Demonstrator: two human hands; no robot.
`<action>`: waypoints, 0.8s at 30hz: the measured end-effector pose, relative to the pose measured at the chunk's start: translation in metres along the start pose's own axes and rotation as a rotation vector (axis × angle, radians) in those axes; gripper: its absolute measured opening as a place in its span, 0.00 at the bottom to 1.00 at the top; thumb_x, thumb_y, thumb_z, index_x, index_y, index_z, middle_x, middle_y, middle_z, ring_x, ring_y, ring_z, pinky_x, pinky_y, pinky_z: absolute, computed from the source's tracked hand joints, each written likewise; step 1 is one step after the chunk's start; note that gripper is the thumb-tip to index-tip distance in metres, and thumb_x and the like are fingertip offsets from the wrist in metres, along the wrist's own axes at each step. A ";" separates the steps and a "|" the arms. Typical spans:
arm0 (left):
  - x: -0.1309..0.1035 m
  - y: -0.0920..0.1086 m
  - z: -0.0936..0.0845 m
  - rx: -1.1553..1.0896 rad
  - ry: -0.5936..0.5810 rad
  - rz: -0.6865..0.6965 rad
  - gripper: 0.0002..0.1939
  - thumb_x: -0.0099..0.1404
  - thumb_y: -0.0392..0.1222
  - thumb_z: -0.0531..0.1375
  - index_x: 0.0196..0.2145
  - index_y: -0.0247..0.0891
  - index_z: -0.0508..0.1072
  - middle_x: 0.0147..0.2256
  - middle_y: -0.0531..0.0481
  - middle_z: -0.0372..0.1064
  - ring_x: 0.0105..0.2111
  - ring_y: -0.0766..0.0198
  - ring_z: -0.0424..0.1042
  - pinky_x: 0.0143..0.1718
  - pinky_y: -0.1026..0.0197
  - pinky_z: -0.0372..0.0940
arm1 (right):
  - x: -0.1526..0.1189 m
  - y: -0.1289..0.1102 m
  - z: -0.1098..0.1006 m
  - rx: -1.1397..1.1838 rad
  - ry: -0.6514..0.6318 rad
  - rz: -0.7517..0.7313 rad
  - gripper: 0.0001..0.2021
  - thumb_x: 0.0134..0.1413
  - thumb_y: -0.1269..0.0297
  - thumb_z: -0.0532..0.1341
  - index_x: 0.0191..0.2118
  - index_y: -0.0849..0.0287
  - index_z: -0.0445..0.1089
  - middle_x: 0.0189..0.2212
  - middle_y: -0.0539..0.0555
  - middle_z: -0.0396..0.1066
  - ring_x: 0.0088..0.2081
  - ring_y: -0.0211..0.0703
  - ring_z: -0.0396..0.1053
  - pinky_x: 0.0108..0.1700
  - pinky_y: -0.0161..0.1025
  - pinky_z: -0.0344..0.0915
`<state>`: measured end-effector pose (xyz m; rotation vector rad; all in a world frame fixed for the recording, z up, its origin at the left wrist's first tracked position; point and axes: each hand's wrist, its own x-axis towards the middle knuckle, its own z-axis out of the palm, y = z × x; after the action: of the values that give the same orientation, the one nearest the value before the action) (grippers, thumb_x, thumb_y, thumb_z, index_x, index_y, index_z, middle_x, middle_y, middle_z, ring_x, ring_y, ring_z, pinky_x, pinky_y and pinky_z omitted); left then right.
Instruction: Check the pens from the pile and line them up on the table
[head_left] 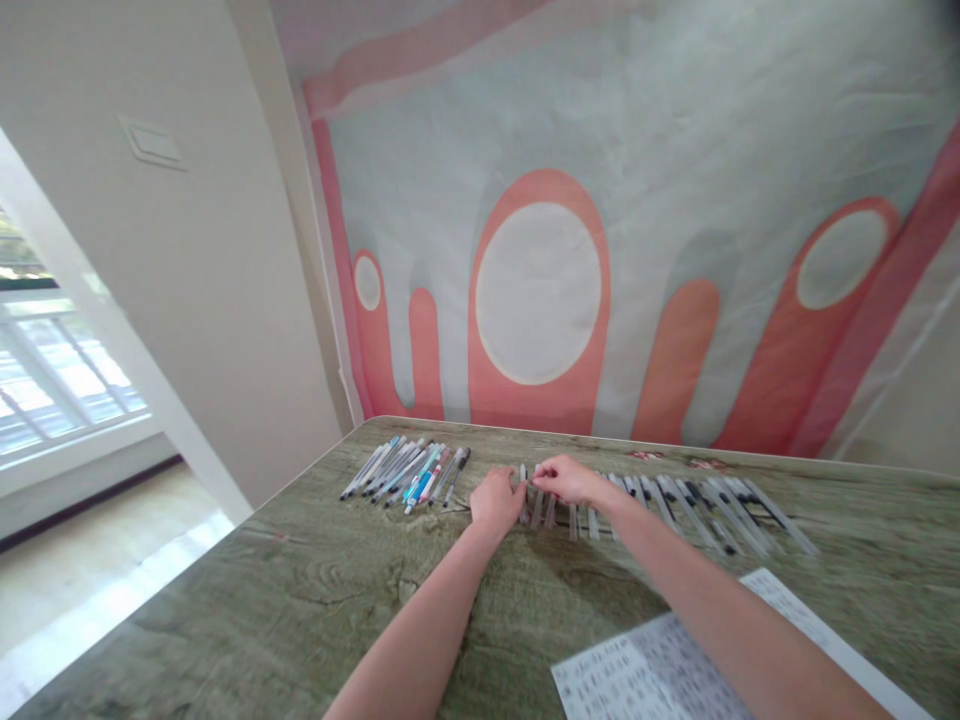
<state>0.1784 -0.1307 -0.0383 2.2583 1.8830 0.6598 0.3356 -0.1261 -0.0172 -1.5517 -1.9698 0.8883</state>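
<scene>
My left hand (495, 498) rests on the table beside a clear pen (523, 508), its fingers bent; what its fingertips hold, if anything, is too small to make out. To the right of it, my right hand (562, 478) has thumb and fingers pinched together at the upper end of the pens. What lies in that pinch is hidden. A row of clear pens (682, 508) with black parts runs right from my hands, partly behind my right forearm. Left of my hands lies a pile of pens (401, 468), with blue ones (422, 482) among them.
A wood-patterned table (315, 580) spans the view. Printed sheets (637, 670) lie at its front right under my right forearm. Behind the table stands a wall with a pink and grey pattern (439, 350). A window (52, 350) is at the left.
</scene>
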 end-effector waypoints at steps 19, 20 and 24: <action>0.003 -0.003 0.011 -0.199 0.030 0.247 0.14 0.56 0.39 0.53 0.41 0.39 0.69 0.37 0.47 0.68 0.38 0.63 0.66 0.42 0.62 0.57 | 0.006 0.011 0.015 -0.387 0.316 -0.259 0.14 0.51 0.71 0.53 0.45 0.60 0.64 0.38 0.56 0.65 0.40 0.39 0.62 0.42 0.32 0.55; 0.003 -0.003 0.011 -0.201 0.031 0.245 0.14 0.56 0.38 0.53 0.41 0.39 0.69 0.37 0.47 0.68 0.38 0.63 0.66 0.42 0.62 0.57 | 0.006 0.011 0.016 -0.373 0.332 -0.261 0.16 0.50 0.72 0.53 0.47 0.61 0.63 0.39 0.56 0.65 0.40 0.38 0.62 0.43 0.32 0.54; 0.003 -0.003 0.011 -0.210 0.036 0.248 0.14 0.55 0.38 0.53 0.40 0.39 0.69 0.38 0.47 0.68 0.38 0.63 0.66 0.42 0.62 0.58 | 0.005 0.010 0.017 -0.365 0.337 -0.232 0.11 0.49 0.71 0.55 0.41 0.60 0.65 0.37 0.54 0.66 0.38 0.38 0.63 0.41 0.32 0.55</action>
<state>0.1804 -0.1248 -0.0487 2.3731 1.4783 0.8916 0.3293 -0.1226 -0.0362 -1.4984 -2.0763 0.1637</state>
